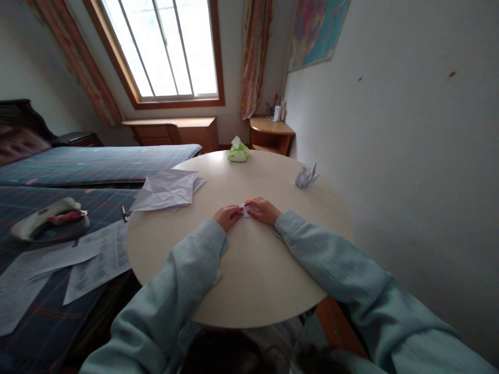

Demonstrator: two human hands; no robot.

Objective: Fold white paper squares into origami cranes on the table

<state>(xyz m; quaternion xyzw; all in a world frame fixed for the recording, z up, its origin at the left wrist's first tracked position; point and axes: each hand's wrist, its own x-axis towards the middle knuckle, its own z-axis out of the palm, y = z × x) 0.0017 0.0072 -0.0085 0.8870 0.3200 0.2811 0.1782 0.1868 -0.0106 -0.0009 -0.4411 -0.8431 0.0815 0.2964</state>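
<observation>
A small folded piece of white paper [246, 212] lies between my hands on the round cream table [249, 275]. My left hand [227, 216] grips its left edge, with the fingers closed together. On the paper's right side, my right hand [263, 210] bends over it, thumb and fingers pressing on it. Much of the paper is hidden under my fingers. To the right and farther back stands a folded paper crane [306, 176]. Creased white sheets [167, 190] lie in a loose pile at the table's left edge.
A green tissue pack [238, 150] sits at the table's far edge. Beside the table on the left is a bed [109, 195] with printed sheets [99, 257], a pen [124, 214] and a pouch-like bag [50, 221]. A white wall [413, 171] runs along the right.
</observation>
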